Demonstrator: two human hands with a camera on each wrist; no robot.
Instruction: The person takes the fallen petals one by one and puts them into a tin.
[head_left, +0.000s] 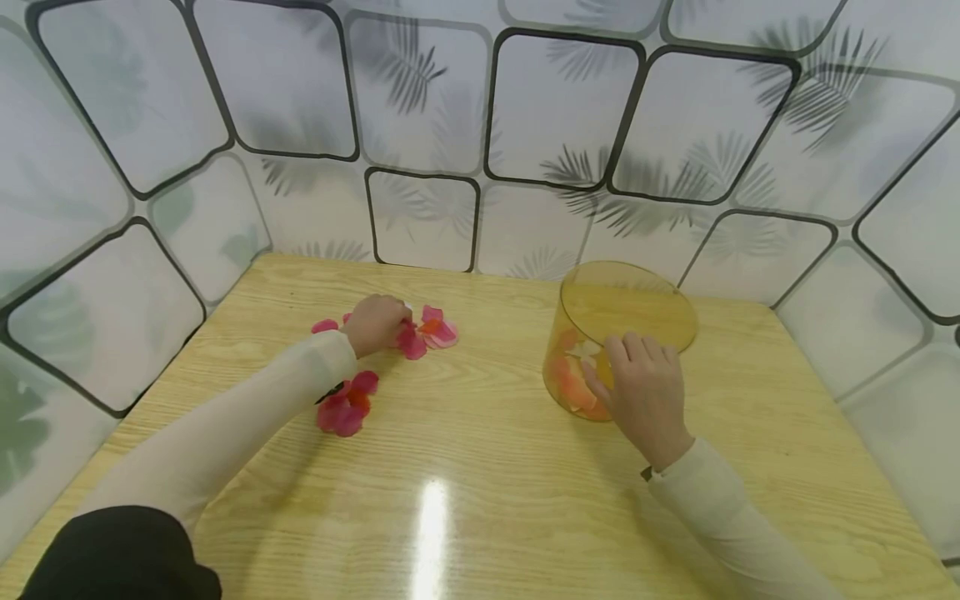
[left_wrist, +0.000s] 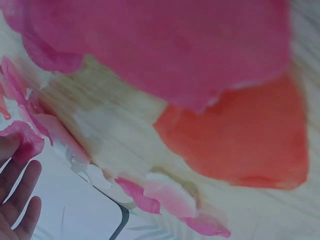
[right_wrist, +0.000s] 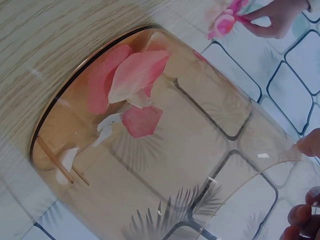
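At the back left of the table, my left hand (head_left: 378, 323) pinches a pink petal (left_wrist: 30, 142) between thumb and fingers. More pink and red petals (head_left: 438, 327) lie beside that hand, and another cluster of petals (head_left: 347, 412) sits nearer to me, by the left forearm. My right hand (head_left: 648, 400) grips the near rim of a clear amber container (head_left: 553, 358), which stands upright on the right. Inside it, low down, are pink petals (right_wrist: 135, 77), white pieces (right_wrist: 106, 127) and thin brown sticks (right_wrist: 56, 157).
The light wood table (head_left: 465, 450) meets patterned walls (head_left: 427, 221) at the back and on both sides. A black rounded shape (head_left: 120, 554) fills the lower left corner, over the left sleeve. Glare lies on the table's near middle.
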